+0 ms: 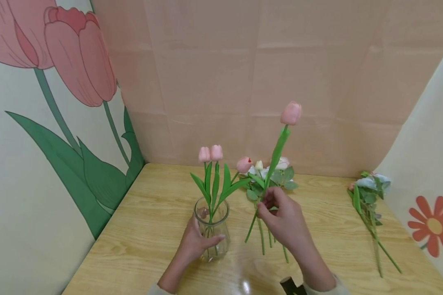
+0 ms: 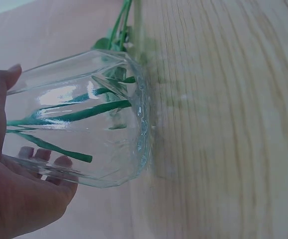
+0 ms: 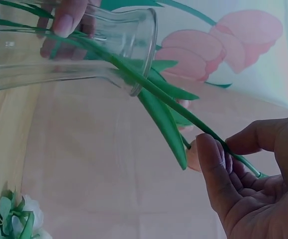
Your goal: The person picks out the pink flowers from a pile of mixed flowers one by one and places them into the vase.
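Observation:
My left hand point(image 1: 195, 241) grips a clear glass vase point(image 1: 224, 237) round its side, thumb across the front. Three pink tulips point(image 1: 216, 152) stand in it, one leaning right; their green stems point(image 2: 104, 108) show through the glass in the left wrist view. To the right of the vase, my right hand point(image 1: 286, 217) pinches another pink tulip point(image 1: 291, 113) by its stem, flower up, slightly tilted. Its lower end points down toward the table beside the vase. In the right wrist view that stem point(image 3: 171, 103) overlaps the vase mouth point(image 3: 151, 50).
Behind my right hand, white flowers with leaves point(image 1: 291, 185) lie on the wooden table point(image 1: 133, 246). More flowers with a pale blue bloom point(image 1: 382, 180) lie at the right side. A dark object point(image 1: 288, 285) shows at the bottom edge. Tulip-printed and plain pink sheets point(image 1: 206, 82) stand around the table.

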The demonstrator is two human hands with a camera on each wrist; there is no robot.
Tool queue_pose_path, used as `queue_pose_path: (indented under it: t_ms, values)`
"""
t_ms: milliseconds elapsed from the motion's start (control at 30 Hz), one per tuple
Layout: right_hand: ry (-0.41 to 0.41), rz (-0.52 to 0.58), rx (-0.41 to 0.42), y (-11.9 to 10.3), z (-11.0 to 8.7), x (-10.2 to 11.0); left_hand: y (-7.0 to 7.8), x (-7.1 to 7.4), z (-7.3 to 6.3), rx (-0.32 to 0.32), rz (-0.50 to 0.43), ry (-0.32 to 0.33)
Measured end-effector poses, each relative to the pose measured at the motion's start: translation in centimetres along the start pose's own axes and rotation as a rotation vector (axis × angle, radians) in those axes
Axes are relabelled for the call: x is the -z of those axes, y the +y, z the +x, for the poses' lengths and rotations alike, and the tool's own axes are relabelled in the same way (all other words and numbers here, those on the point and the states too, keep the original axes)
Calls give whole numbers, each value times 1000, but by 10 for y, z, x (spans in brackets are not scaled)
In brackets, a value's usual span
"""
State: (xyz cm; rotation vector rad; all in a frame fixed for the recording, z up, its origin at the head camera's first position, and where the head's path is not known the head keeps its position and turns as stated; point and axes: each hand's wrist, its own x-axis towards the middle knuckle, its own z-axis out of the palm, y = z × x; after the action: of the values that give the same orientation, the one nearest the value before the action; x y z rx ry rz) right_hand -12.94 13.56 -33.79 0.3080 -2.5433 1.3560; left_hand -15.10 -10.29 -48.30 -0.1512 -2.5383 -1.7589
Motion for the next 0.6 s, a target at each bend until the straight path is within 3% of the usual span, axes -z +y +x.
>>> queue_pose_path:
  t_ms: [600]
  values:
    - [14, 45, 97, -24, 15, -11, -1, 1, 0, -4, -17, -18]
